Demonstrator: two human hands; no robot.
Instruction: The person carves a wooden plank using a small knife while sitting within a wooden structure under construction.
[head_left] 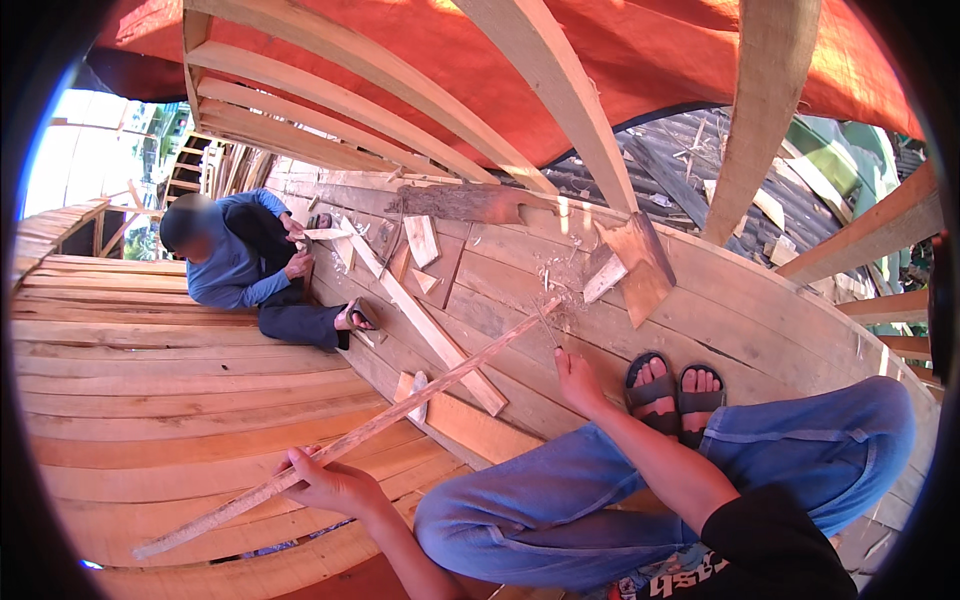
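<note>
Tool (550, 327) (too thin to identify) juts from right hand (579, 382)

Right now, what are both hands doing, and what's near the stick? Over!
Left hand gripping long wooden stick. Right hand holding thin tool across its far end. Plank below stick, shavings by its tip.

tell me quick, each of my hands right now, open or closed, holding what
Left hand: closed, holding the long wooden stick.
Right hand: closed, holding a thin tool; its exact kind cannot be told.
</note>
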